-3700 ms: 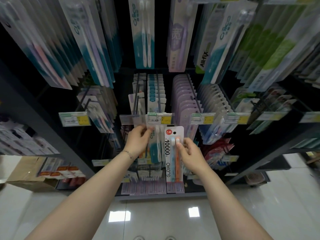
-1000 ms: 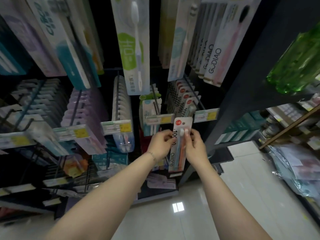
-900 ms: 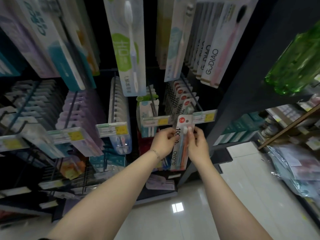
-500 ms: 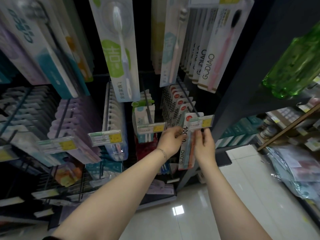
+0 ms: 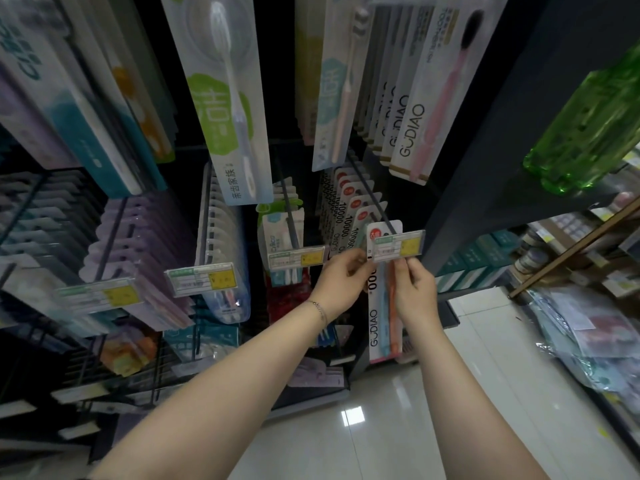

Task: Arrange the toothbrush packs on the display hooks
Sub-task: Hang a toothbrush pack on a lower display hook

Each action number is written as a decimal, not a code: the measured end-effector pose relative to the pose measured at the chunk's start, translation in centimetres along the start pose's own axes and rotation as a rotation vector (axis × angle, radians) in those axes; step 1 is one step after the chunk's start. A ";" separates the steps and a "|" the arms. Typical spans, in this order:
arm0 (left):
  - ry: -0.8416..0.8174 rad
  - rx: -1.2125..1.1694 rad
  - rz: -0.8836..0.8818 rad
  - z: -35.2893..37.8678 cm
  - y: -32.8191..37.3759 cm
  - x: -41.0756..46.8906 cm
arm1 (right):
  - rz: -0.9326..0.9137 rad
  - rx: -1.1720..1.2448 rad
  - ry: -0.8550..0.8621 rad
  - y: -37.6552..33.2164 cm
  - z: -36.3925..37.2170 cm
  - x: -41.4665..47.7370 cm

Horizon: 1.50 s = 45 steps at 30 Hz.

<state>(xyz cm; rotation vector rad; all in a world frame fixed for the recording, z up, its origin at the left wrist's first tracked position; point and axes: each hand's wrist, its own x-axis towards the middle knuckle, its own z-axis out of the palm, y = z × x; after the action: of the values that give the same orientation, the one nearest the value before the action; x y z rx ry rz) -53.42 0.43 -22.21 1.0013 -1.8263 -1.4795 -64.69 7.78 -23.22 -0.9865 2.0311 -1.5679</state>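
**Pack up at hook tip, both hands on it**

L hand pinches the left edge of the toothbrush pack, thumb & fingers curled onto it; R hand pinches the right side just under the price tag, fingertips in front of the card. Pack hangs upright btwn the two hands; white card w/ "GUDIAO" down its lower part & an orange brush in the blister; its rounded top stands behind the price tag, at the front end of the display hook; can't tell if the hole is over the rod. Behind it on the same hook, a row of like packs w/ red dots & "10000". Thin bracelet on L wrist. Next hook to the left carries a teal-and-white pack w/ its own yellow label. Above hang bigger packs: a green-printed pack; a pink-brush pack marked GUDIAO. At right, a green bottle on the shelf; glossy tiled floor below.
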 end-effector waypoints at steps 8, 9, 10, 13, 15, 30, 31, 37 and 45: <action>0.098 -0.015 -0.071 0.1 0.6 0.5 | 0.174 -0.064 -0.052 -0.6 1.2 1.8; 0.084 -0.007 -0.083 0.0 0.7 0.4 | 0.193 -0.052 -0.060 -0.5 1.4 2.0; 0.060 -0.002 -0.090 0.0 0.8 0.3 | 0.198 -0.027 -0.066 -0.6 1.6 2.2; 0.001 -0.010 -0.074 -0.5 1.1 -0.3 | 0.187 0.073 -0.084 -0.6 2.1 2.5; -0.025 -0.006 -0.060 -0.9 1.2 -0.6 | 0.199 0.112 -0.092 -0.7 2.4 2.6; 0.239 0.148 -0.387 -7.7 -3.9 -2.7 | 0.314 -0.017 -0.216 -0.6 9.1 -0.8; 0.272 0.142 -0.384 -8.2 -4.0 -2.4 | 0.296 -0.007 -0.266 -0.9 9.9 -0.5; 0.344 0.041 -0.264 -9.3 -3.0 -1.1 | 0.172 -0.067 -0.480 -2.6 12.7 2.5; 0.292 -0.023 -0.259 -9.3 -2.5 -0.8 | 0.187 0.132 -0.473 -3.5 13.2 1.1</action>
<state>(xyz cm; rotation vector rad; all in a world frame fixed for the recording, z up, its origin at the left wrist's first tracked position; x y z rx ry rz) -44.90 -4.18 -22.58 1.4043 -1.5137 -1.4071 -55.47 -2.40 -23.67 -0.9742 1.6211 -1.2142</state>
